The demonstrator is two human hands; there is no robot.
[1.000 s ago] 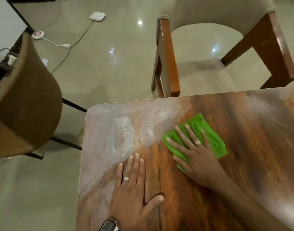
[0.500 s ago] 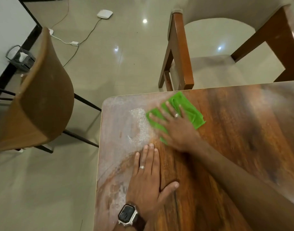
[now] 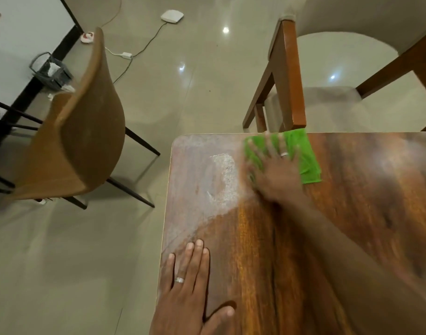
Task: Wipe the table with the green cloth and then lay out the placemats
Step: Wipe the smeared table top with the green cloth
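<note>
At upper left, a dark wire basket [image 3: 50, 71] holds what looks like white paper. The blurred right hand [image 3: 277, 170] presses flat, fingers spread, on the green cloth [image 3: 303, 155] at the table's [image 3: 352, 213] far edge, its long axis running top to bottom. The left hand [image 3: 187, 293] lies flat, holding nothing, at lower centre.

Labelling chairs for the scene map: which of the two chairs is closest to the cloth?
The wooden-framed chair with pale upholstery at the table's far edge; its armrest post stands just behind the green cloth. The brown moulded chair stands off past the table's left corner.
</note>
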